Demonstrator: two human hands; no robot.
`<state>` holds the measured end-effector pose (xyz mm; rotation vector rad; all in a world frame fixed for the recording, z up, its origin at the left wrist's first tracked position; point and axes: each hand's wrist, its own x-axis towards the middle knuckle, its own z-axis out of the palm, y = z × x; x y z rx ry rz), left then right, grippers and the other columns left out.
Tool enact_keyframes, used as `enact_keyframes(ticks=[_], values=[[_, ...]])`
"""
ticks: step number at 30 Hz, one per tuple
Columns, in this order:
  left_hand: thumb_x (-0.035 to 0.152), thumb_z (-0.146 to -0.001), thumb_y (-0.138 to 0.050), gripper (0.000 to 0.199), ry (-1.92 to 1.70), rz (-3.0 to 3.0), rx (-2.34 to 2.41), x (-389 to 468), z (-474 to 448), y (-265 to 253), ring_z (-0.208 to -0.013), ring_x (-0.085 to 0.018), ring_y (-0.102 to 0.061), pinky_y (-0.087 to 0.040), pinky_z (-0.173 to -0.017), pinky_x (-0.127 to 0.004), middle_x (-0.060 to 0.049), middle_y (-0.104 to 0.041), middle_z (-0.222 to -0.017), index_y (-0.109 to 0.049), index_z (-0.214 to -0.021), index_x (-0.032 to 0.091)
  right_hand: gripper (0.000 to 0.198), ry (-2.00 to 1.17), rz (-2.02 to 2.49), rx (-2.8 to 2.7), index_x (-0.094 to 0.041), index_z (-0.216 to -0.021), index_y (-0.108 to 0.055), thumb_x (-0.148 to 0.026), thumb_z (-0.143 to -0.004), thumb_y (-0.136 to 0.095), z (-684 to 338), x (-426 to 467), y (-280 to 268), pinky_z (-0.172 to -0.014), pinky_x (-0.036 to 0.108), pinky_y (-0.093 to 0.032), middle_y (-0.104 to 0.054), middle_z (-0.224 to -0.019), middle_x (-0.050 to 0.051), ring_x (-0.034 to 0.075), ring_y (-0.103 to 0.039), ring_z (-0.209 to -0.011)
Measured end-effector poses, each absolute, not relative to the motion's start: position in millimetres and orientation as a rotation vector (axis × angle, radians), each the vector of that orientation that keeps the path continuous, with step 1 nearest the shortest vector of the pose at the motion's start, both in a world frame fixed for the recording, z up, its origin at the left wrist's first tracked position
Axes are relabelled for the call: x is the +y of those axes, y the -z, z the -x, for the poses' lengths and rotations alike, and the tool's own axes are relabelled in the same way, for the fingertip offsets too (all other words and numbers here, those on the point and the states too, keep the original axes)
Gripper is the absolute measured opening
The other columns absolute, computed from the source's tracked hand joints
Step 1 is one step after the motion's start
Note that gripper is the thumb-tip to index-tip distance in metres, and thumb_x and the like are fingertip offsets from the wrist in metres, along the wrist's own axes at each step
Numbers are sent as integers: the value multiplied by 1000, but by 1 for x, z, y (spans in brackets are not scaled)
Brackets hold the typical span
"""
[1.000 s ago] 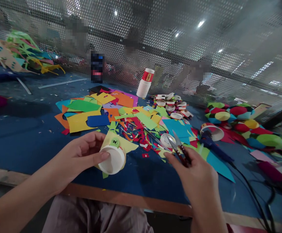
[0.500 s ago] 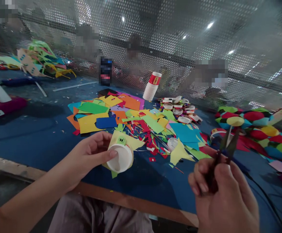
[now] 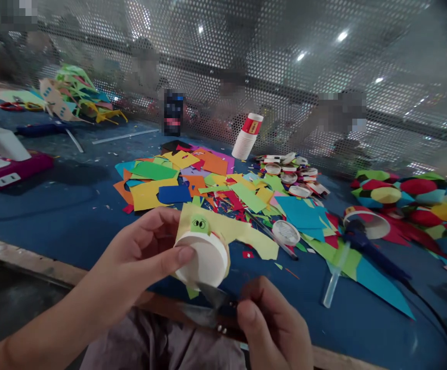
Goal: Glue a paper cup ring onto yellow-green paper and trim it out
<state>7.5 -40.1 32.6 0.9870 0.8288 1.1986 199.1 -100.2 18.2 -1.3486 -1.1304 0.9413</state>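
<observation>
my left hand (image 3: 142, 257) grips the white paper cup (image 3: 204, 259) above the table edge (image 3: 34, 262) | my right hand (image 3: 273, 329) clenches the scissors (image 3: 208, 306), blades just under the cup

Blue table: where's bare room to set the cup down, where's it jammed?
Bare blue table lies left of the paper scrap pile, between the near wooden edge and the purple device. Another patch lies below the glue gun. Centre and right are crowded with scraps, lids and paper balls.

Dim, ceiling lights glaring through mesh; blurred foreground, edges bowed by wide lens.
</observation>
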Motion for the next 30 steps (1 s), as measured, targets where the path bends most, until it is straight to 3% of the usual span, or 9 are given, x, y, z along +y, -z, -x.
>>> enact_keyframes(ticks=[2,5,8,12,15,19,23,25,30], values=[[42,-76,-100,31,-1237,-1000,832,-43,-9,-34,-84,-16,-76,-59,-70,-18,3,-81,-91,-80,-96,30,73,-1113,1248,-1083,-22,-65,-53,-85,-60,-90,-199,-94,-19,-52,25,-18,-38,-55,-7,9,-24,-54],[40,-77,-99,30,-1287,-977,854,-41,-11,-34,-83,-15,-76,-59,-69,-16,2,-82,-91,-80,-96,28,81,-1419,1074,-892,-23,-71,-52,-71,-33,-106,-205,-90,-20,-46,21,-15,-39,-52,-11,4,-19,-49],[38,-78,-99,29,-1289,-971,836,-37,-13,-33,-82,-14,-77,-60,-69,-15,1,-83,-92,-81,-98,26,69,-1441,1100,-742,-24,-81,-60,-57,-44,-109,-212,-95,-20,-47,18,-18,-46,-56,-11,4,-25,-50],[37,-81,-97,25,-1277,-1020,787,-35,-15,-33,-85,-13,-78,-61,-71,-13,0,-85,-95,-83,-99,27,44,-1135,1097,-797,-28,-90,-78,-53,-65,-103,-223,-99,-10,-47,19,-32,-67,-75,-2,6,-44,-52],[36,-83,-97,21,-1295,-1051,753,-37,-16,-35,-83,-10,-78,-59,-71,-9,3,-85,-93,-84,-98,29,36,-1135,1039,-937,-31,-103,-86,-50,-75,-98,-228,-95,-2,-49,21,-38,-66,-73,0,9,-49,-54],[33,-84,-96,19,-1317,-1084,712,-41,-17,-37,-81,-9,-77,-59,-72,-8,4,-85,-92,-84,-99,31,42,-1156,1103,-822,-26,-98,-88,-58,-74,-97,-215,-94,-8,-49,23,-32,-52,-61,-3,9,-37,-54],[32,-84,-96,25,-1332,-1098,738,-46,-16,-38,-82,-11,-79,-60,-71,-9,2,-85,-93,-82,-104,31,59,-1182,1171,-720,-23,-88,-86,-77,-67,-93,-198,-99,-20,-53,24,-31,-56,-64,-1,10,-37,-57],[34,-83,-97,30,-1325,-1113,772,-48,-15,-39,-83,-12,-79,-60,-71,-11,1,-85,-93,-80,-108,31,62,-1235,1169,-760,-21,-81,-81,-80,-68,-90,-196,-101,-22,-55,24,-28,-57,-67,0,10,-38,-58],[40,-77,-99,42,-1268,-1151,883,-50,-12,-41,-72,-12,-71,-60,-63,-13,2,-77,-83,-78,-112,29,72,-1448,1086,-757,-20,-69,-65,-87,-62,-89,-201,-100,-22,-52,23,-17,-36,-60,-7,7,-23,-55]])
